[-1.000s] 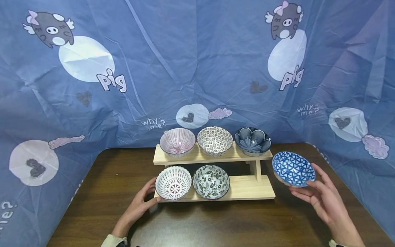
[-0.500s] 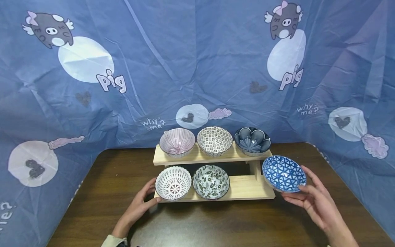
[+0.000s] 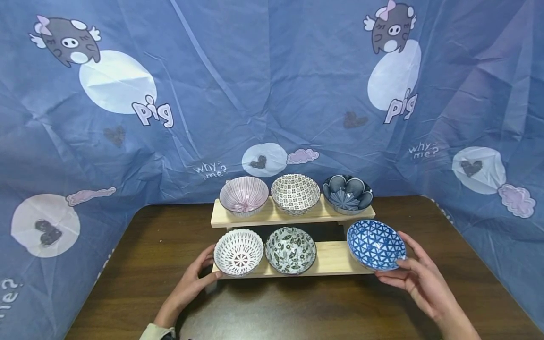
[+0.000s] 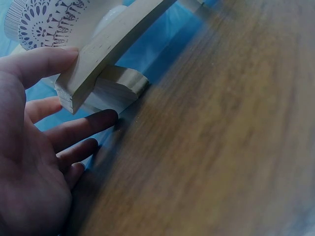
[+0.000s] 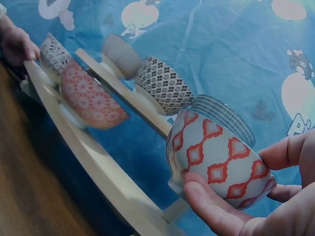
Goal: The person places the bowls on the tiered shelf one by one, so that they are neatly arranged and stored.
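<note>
My right hand (image 3: 425, 281) holds a bowl (image 3: 376, 244) by its right side, tilted, over the right end of the lower plank. Inside, the bowl has blue and white triangles; in the right wrist view the same bowl (image 5: 216, 162) shows red diamonds outside, between thumb and fingers. My left hand (image 3: 192, 281) grips the left end of the two-tier wooden display stand (image 3: 333, 257). In the left wrist view the thumb lies on the plank (image 4: 115, 46), with a finger behind its end. Beside that hand sits a white bowl with dark dashes (image 3: 239, 252).
A green leaf-patterned bowl (image 3: 291, 251) stands on the lower plank. Along the upper plank (image 3: 280, 218) are a pink-striped bowl (image 3: 244, 194), a grey-patterned bowl (image 3: 296, 193) and a dark blue bowl (image 3: 347, 194). A blue printed cloth (image 3: 272, 85) hangs behind the brown table (image 3: 289, 307).
My right hand has carried the blue and white bowl leftward and slightly nearer, from beside the stand to over its lower plank. The left hand has stayed in place.
</note>
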`<state>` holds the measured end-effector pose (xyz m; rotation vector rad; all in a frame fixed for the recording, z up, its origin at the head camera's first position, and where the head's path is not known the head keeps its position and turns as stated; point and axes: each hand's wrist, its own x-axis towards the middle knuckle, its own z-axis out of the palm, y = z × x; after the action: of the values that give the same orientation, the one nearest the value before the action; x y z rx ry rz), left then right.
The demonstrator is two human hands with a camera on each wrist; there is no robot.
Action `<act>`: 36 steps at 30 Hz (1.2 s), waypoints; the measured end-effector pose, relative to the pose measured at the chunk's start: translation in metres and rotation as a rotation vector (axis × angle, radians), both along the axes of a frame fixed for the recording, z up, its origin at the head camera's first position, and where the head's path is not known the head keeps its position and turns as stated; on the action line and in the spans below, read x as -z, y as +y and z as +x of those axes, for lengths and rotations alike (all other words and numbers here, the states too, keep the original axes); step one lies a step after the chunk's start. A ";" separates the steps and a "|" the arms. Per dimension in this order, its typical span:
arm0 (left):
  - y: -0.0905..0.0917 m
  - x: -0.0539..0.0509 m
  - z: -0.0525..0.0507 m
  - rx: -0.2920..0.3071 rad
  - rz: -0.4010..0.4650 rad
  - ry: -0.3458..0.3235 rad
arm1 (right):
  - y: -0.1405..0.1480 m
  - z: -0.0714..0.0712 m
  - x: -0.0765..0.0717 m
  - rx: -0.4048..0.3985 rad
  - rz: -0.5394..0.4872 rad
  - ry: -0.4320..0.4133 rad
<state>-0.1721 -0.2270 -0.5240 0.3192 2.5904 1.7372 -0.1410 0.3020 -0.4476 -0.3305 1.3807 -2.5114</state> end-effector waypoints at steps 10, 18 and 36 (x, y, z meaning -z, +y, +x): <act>-0.001 0.002 0.000 0.005 0.016 0.004 | -0.017 -0.002 0.005 -0.026 0.057 -0.037; -0.001 0.003 0.000 0.013 0.016 0.017 | -0.031 -0.006 0.009 -0.018 0.141 -0.072; -0.001 0.001 -0.001 -0.003 -0.014 -0.012 | -0.047 -0.012 0.014 -0.002 0.180 -0.074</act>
<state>-0.1728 -0.2281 -0.5249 0.3046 2.5947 1.7157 -0.1528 0.2554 -0.4613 -0.2006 1.5607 -2.3495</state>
